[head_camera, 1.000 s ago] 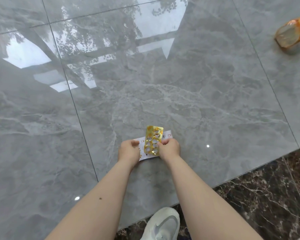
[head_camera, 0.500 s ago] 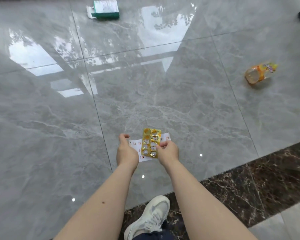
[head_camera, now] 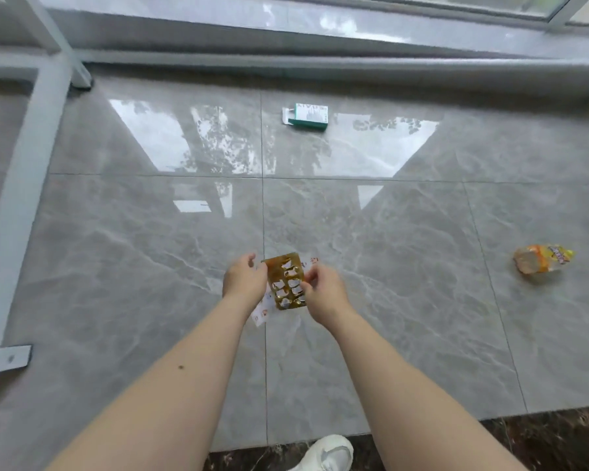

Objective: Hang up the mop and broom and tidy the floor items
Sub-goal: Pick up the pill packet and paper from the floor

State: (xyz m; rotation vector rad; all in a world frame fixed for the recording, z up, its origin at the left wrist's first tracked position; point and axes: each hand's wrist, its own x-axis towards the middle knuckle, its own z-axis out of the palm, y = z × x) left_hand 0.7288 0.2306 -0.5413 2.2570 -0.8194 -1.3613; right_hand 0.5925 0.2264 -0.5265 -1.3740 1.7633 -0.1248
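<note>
The paper slip (head_camera: pixel 263 309) lies mostly hidden behind the blister pack (head_camera: pixel 285 281) and left hand (head_camera: pixel 244 279). The white shoe (head_camera: pixel 327 454) is cut off by the near edge.

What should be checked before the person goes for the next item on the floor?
1. Blister pack pinched by right hand: ok.
2. Paper slip held by left hand: cannot tell, the hand hides the contact.
3. Green box lying in open view on the floor: ok.
4. Orange bottle lying in open view to the right: ok.
5. Mop and broom in sight: not ok.
</note>
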